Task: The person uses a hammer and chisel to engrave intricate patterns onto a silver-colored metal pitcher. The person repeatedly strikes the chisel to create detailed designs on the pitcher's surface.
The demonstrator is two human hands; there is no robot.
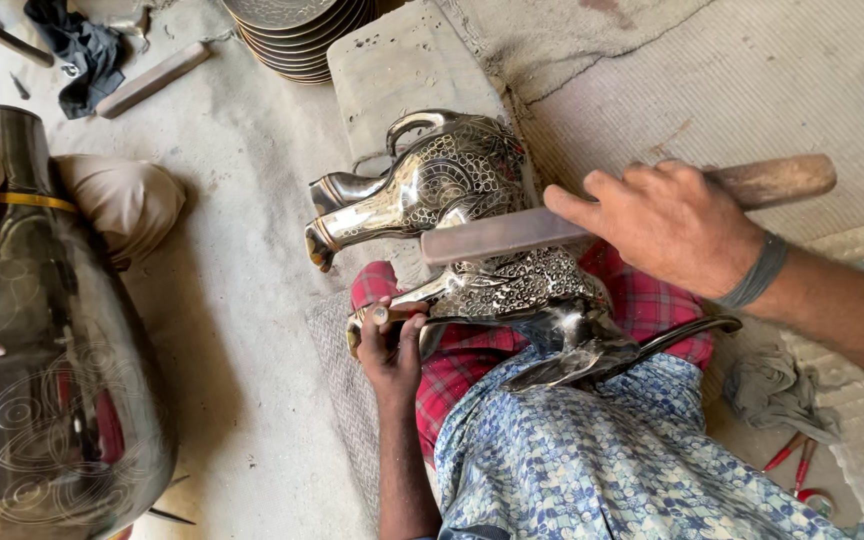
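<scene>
Where cloth [252, 330] covers floor, dusty.

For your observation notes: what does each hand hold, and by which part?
Right hand: mallet, by its wooden handle. Left hand: small chisel, pinched near its top.

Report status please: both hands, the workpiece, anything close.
Right hand grips wooden mallet. Left hand holds chisel on engraved metal jug. Second jug just behind.

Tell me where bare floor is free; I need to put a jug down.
Bare floor lies open between the big dark vase and the engraved jugs. The woven mat beyond the right hand is free. The lap by the left hand is crowded.
</scene>
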